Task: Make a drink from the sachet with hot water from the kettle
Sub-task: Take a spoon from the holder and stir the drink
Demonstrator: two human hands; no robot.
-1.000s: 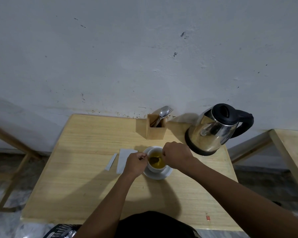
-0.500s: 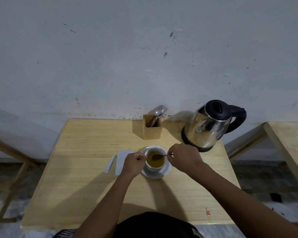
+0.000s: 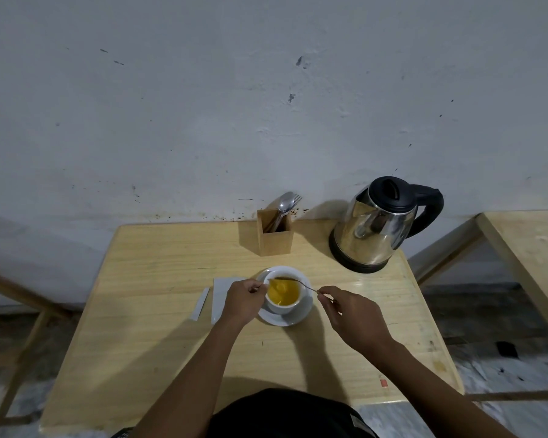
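Note:
A white cup [image 3: 284,306] holding yellow-orange drink stands on a white saucer [image 3: 299,316] in the middle of the wooden table [image 3: 159,311]. My left hand [image 3: 246,300] grips the cup's left side at its handle. My right hand [image 3: 351,311], to the right of the cup, pinches the handle of a thin spoon [image 3: 301,283] whose bowl lies across the cup's far rim. The torn white sachet [image 3: 222,297] lies flat left of the saucer, partly under my left hand, with its torn-off strip [image 3: 200,304] beside it. The steel kettle [image 3: 378,227] with black lid and handle stands at the back right.
A wooden cutlery holder [image 3: 275,235] with a spoon and fork stands at the table's back edge against the white wall. A second wooden table [image 3: 532,248] stands to the right across a gap. A dark garment shows at the table's near edge.
My right hand has drawn away from above the cup to its right, and the spoon has risen from the drink to the cup's far rim. My left hand stays on the cup.

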